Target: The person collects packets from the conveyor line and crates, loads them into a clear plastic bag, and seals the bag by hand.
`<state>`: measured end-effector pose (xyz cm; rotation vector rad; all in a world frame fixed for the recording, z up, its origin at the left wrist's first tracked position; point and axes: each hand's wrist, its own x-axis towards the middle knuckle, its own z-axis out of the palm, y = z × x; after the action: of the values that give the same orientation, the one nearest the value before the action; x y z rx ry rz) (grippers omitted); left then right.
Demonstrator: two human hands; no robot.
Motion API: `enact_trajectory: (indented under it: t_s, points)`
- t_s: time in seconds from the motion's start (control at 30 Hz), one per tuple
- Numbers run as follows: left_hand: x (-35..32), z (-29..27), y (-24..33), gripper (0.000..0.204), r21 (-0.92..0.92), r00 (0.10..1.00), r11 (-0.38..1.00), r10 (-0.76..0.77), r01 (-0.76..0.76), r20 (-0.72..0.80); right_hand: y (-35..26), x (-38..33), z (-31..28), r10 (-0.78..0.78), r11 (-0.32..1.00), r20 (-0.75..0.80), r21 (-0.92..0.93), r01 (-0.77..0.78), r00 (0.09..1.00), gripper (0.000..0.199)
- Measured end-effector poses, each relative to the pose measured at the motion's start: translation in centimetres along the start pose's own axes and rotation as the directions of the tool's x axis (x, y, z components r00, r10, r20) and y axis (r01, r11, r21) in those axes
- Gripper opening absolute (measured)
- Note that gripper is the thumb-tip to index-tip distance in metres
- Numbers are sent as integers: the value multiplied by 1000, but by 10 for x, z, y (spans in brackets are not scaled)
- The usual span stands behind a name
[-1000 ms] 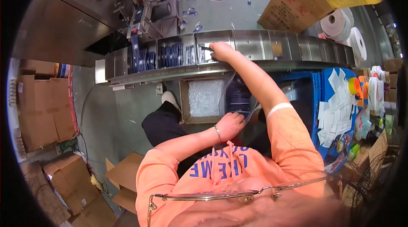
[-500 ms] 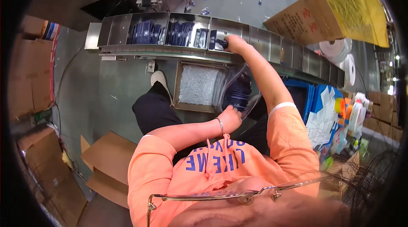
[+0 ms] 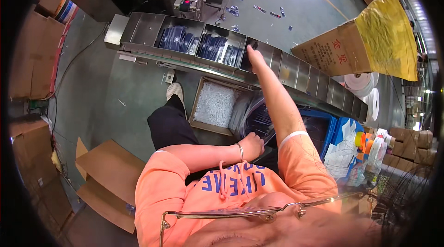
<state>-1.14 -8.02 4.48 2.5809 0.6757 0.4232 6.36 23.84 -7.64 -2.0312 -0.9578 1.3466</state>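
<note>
My right hand (image 3: pixel 255 56) reaches into a compartment of the metal bucket conveyor (image 3: pixel 286 69). Its fingers close around small dark blue packets, mostly hidden by the hand and the compartment wall. Two compartments to the left hold rows of dark blue packets (image 3: pixel 175 39) and more packets (image 3: pixel 212 47), stood on edge. Low in front of my body, my left hand (image 3: pixel 252 147) has its fingers curled at the rim of a clear plastic bag (image 3: pixel 260 120). Dark packets fill that bag, which stands beside a carton (image 3: pixel 198 120) of small white pieces.
A blue crate (image 3: pixel 329 129) is right of the bag. Beyond the conveyor stand a yellow-lined carton (image 3: pixel 337 52) and white rolls (image 3: pixel 365 83). Loose packets (image 3: pixel 276 15) lie on the far floor. An open carton (image 3: pixel 108 166) sits at lower left; my foot (image 3: pixel 175 90) is beneath the conveyor.
My view has shifted, so the conveyor slants more. My right hand has gone deeper into the compartment, toward its far wall. My left hand stays at the bag's rim.
</note>
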Motion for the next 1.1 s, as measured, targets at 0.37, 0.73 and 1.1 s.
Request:
enact_trajectory:
  t_s: [0.37,0.73,1.1]
  points:
    - [-16,-6,0,15,-59,996,995,-85,86,32,-59,-111,36,-381,891,-110,222,397,918,19]
    - [-14,46,-5,12,-21,944,1000,-22,17,-330,-50,-86,101,-455,881,-141,-218,420,879,25]
    - [-26,8,0,11,17,978,999,-23,27,-206,-77,-122,89,-166,811,177,-535,236,970,54]
